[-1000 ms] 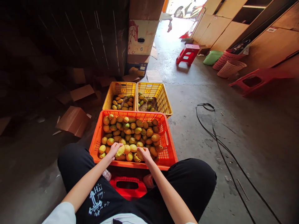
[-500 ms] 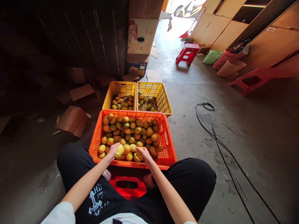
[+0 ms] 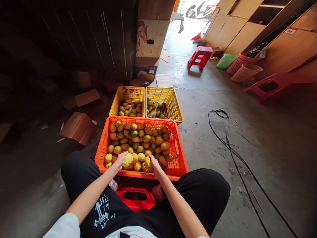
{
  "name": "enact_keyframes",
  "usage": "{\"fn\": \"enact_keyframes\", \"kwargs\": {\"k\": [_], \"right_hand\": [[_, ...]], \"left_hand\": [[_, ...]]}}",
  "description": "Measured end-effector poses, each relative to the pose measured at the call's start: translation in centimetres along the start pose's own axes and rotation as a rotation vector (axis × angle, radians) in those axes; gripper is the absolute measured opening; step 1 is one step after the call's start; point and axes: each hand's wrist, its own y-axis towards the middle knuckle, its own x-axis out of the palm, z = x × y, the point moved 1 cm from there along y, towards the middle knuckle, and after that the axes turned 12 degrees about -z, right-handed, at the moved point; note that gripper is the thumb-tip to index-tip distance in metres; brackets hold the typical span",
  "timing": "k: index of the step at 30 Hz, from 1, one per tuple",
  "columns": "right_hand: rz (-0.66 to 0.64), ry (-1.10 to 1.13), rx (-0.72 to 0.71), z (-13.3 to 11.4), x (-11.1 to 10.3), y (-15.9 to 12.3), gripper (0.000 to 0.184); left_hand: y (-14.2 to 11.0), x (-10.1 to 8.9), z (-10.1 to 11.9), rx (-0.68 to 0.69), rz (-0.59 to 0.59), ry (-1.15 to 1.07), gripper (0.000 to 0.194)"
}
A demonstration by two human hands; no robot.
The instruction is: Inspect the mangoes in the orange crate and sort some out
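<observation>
A red plastic crate between my knees is filled with egg-shaped yellow and greenish fruits. At the crate's near left side, my left hand is closed on a larger, bumpy yellow fruit, its exact kind unclear. To the right of it, my right hand grips a smoother yellow fruit between thumb and fingers, just above the pile. Several other fruits lie between the two hands. The undersides of both held fruits are hidden.
Two yellow crates with a few fruits each touch the red crate's far side. A red stool is under the crate's near edge. Cardboard pieces lie left; a black cable runs over the floor right. Another red stool stands farther off.
My right hand has drawn slightly back and to the right, and the fruit in its fingers now shows more fully. My left hand keeps its hold on the bumpy fruit.
</observation>
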Motion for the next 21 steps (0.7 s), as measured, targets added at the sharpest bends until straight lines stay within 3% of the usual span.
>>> {"fn": "enact_keyframes", "kwargs": {"k": [6,21], "right_hand": [[-0.040,0.084,0.100,-0.3,0.5,-0.6,0.030],[-0.076,0.041,0.013,-0.5,0.8,-1.8,0.028]], "left_hand": [[-0.7,0.7,0.5,0.049,-0.023,0.038,0.025],[-1.3,0.9,0.9,0.126,0.007,0.049,0.036]]}}
